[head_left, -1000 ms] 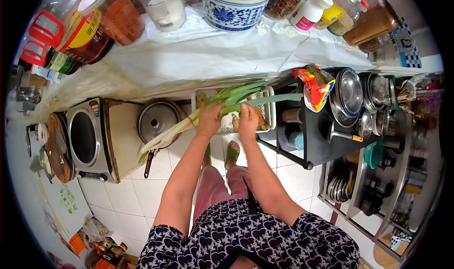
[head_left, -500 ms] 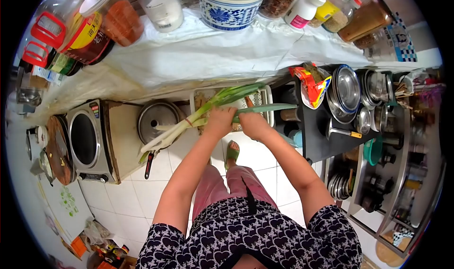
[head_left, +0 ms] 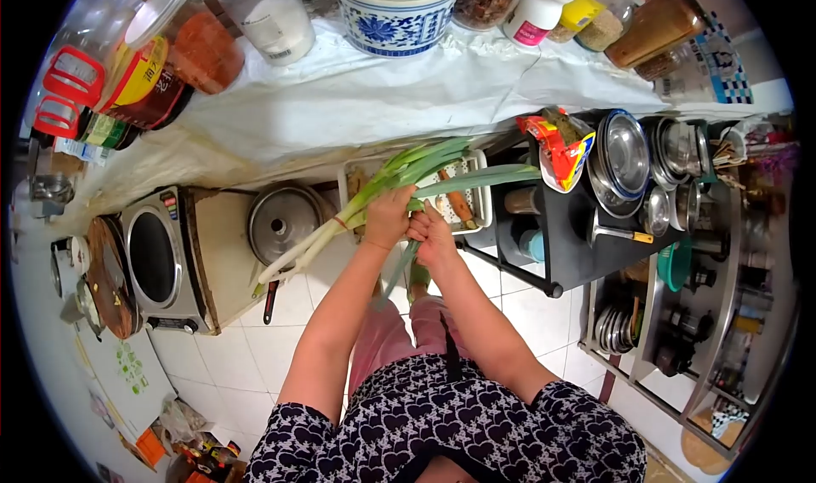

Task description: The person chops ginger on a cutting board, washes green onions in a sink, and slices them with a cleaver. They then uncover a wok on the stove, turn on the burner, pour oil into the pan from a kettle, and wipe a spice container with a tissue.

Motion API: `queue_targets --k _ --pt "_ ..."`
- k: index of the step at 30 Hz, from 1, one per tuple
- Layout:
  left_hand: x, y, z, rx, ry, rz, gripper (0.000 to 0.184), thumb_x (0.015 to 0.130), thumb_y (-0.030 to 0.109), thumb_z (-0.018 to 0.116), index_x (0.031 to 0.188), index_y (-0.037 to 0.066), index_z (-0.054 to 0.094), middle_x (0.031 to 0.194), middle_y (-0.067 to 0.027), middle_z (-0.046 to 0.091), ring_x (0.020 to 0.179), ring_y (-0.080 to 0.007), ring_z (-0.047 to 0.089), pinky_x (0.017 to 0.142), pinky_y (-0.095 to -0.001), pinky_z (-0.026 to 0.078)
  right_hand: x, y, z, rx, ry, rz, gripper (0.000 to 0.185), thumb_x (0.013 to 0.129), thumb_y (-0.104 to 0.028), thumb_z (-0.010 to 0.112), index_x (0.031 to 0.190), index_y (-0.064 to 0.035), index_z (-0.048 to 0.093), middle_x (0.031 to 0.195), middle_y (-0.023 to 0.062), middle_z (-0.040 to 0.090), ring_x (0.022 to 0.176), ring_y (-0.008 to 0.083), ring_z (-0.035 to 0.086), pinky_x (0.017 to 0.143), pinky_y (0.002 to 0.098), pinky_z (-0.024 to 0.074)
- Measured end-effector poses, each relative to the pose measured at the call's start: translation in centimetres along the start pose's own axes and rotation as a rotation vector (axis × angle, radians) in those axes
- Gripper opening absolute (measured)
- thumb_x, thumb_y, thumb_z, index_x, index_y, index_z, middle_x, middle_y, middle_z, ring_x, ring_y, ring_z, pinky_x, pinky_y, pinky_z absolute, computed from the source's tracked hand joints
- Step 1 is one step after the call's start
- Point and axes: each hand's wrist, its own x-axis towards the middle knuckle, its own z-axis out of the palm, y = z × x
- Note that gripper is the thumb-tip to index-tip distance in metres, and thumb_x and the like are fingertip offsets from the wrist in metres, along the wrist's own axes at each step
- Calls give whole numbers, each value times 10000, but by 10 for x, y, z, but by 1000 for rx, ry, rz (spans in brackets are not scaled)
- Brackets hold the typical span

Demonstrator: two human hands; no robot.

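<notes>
A bundle of long green onions (head_left: 310,245), tied with a reddish band, slants across the middle of the view. Its white ends point lower left and its green leaves upper right. My left hand (head_left: 388,218) is wrapped around the stalks. Close beside it, my right hand (head_left: 432,237) is closed on a green onion leaf (head_left: 396,272), which hangs down below the fingers. Another long leaf stretches right, past both hands. Behind the bundle is a white basket (head_left: 486,198) with a carrot (head_left: 459,204) inside.
A lidded pan (head_left: 285,220) stands left of the basket, near an electric cooker (head_left: 153,255) and a round chopping board (head_left: 109,275). On the right, a black shelf (head_left: 586,254) carries metal bowls (head_left: 625,156). Jars and a blue-white pot (head_left: 395,24) line the ledge ahead.
My right hand has moved left and down, closer to my left hand. A leaf now dangles below it, and more of the basket and carrot shows.
</notes>
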Motion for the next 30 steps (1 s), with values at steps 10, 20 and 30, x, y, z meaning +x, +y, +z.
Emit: queue_targets --k 10,20,30 --pt "-9 8 -1 98 -203 63 442 650 -51 572 1078 58 561 958 -132 633 851 -308 606 701 -400 496 -30 -72 31 -2417 -416 -560 151 860 -161 522 806 -25 557 716 205 620 688 376 619 633 457 493" --pt "-8 11 7 129 15 -13 416 678 -18 577 1087 53 554 971 -109 644 817 -279 614 702 -358 504 -15 -8 13 -781 99 -220 219 927 -227 494 792 -58 524 585 -14 449 464 96 379 423 252 318" --pt "-2 17 -3 47 45 30 345 718 57 586 1062 92 574 955 -86 655 787 -274 624 670 -357 506 -12 -1 21 132 215 -61 282 954 -204 423 684 -120 433 537 -49 297 411 73 224 379 225 204"
